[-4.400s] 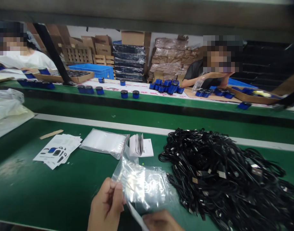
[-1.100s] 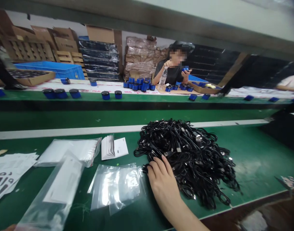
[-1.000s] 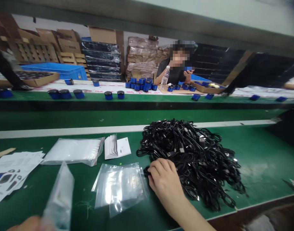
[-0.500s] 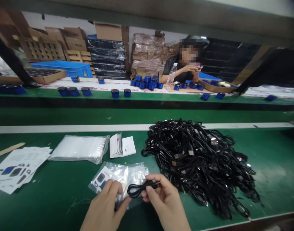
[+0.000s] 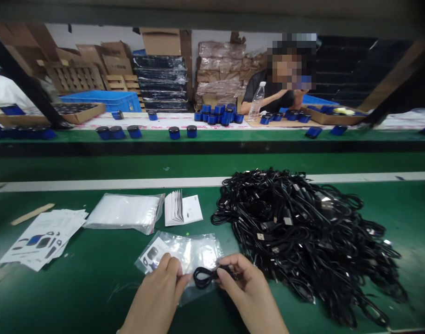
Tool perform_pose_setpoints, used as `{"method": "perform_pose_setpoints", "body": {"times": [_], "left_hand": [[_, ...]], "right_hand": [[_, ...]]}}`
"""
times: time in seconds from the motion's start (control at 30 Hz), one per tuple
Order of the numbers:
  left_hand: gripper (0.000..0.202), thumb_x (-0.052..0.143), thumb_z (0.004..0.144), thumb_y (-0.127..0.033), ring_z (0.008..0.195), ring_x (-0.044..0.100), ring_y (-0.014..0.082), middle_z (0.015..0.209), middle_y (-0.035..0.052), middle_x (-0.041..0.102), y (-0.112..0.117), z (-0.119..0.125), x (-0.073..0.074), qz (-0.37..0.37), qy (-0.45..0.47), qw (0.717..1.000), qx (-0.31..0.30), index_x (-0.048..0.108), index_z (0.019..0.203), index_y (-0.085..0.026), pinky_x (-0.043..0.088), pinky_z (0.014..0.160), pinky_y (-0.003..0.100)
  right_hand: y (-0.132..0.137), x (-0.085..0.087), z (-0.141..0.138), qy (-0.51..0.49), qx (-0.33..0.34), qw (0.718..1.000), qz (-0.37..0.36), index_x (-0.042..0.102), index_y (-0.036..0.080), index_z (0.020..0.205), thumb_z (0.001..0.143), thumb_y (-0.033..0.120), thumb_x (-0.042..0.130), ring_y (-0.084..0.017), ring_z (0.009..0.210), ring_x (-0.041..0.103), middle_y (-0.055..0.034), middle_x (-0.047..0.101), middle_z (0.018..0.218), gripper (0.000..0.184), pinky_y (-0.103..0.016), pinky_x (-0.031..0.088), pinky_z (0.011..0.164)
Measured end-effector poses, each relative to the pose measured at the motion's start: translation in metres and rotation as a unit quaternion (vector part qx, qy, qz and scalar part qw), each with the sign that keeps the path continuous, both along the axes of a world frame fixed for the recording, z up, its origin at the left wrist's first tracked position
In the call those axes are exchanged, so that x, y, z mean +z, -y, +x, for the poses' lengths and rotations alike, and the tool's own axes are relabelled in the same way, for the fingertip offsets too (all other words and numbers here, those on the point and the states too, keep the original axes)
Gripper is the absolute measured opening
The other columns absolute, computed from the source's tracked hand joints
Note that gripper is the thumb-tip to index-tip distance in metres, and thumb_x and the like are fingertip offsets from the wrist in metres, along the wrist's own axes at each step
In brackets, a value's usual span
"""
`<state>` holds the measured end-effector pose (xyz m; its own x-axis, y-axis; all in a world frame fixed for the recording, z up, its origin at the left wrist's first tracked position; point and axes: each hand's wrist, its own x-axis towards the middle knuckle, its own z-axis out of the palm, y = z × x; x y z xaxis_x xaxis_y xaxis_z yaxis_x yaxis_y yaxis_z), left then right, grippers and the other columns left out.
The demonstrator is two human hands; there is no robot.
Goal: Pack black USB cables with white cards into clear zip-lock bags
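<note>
My right hand (image 5: 249,290) pinches a small coiled black cable (image 5: 204,277) at its right end. My left hand (image 5: 160,294) grips the edge of a clear plastic bag (image 5: 184,254) that lies on the green belt (image 5: 94,278) and holds a printed card. The cable's loop sits at the bag's near edge, between my two hands. A big heap of black cables (image 5: 302,232) lies just right of my right hand.
A stack of clear bags (image 5: 125,212), a pile of folded white booklets (image 5: 182,211), printed sheets (image 5: 45,236) and a wooden stick (image 5: 32,214) lie to the left. Across the belt, blue round items (image 5: 219,116) stand in rows and a person (image 5: 278,90) sits by a water bottle (image 5: 256,99).
My right hand took one coiled cable from the heap and brought it to the bag. My left hand set down a filled bag and now holds the bag on the belt.
</note>
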<state>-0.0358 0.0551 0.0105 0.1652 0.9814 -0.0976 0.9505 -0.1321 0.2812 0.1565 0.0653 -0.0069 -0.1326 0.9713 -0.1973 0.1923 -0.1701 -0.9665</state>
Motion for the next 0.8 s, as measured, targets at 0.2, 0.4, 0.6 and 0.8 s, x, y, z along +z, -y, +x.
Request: {"method": "perform_pose_setpoints", "body": {"times": [0.2,0.4,0.6,0.8], "left_hand": [[0.018,0.041,0.090,-0.018,0.068,0.063,0.0189,0.080,0.0026,0.058,-0.001,0.000,0.006,0.002,-0.031,0.999,-0.027,0.055,0.078,-0.020,0.047,0.056,0.026],[0.013,0.043,0.085,-0.014,0.066,0.065,0.0206,0.085,0.0085,0.060,0.007,0.011,0.006,0.039,-0.114,0.992,-0.036,0.055,0.082,-0.016,0.051,0.056,0.029],[0.029,0.034,0.081,-0.002,0.061,0.066,0.0196,0.086,0.0118,0.065,0.008,0.011,0.000,0.081,-0.151,0.984,-0.046,0.059,0.082,-0.015,0.051,0.052,0.027],[0.022,0.040,0.089,-0.017,0.053,0.063,0.0137,0.066,-0.0021,0.058,0.004,-0.005,0.008,0.091,-0.048,0.992,-0.070,0.051,0.071,-0.022,0.049,0.049,0.022]], "right_hand": [[0.005,-0.003,0.001,-0.022,-0.001,1.000,-0.003,0.061,0.018,0.088,0.083,0.040,0.056,-0.020,0.070,0.062,-0.0035,0.062,0.075,0.023,-0.032,0.053,0.068],[0.009,-0.006,0.003,-0.050,-0.050,0.997,0.012,0.062,0.020,0.086,0.080,0.044,0.058,-0.018,0.065,0.060,-0.0019,0.062,0.071,0.025,-0.031,0.052,0.064],[0.010,0.001,0.007,-0.070,-0.047,0.996,-0.003,0.062,0.020,0.086,0.079,0.044,0.059,-0.017,0.063,0.059,-0.0009,0.060,0.069,0.026,-0.028,0.051,0.062],[0.008,0.017,-0.008,0.030,0.093,0.993,-0.062,0.044,0.020,0.058,0.084,0.042,0.049,-0.010,0.045,0.045,0.0047,0.044,0.051,0.035,-0.020,0.035,0.043]]}}
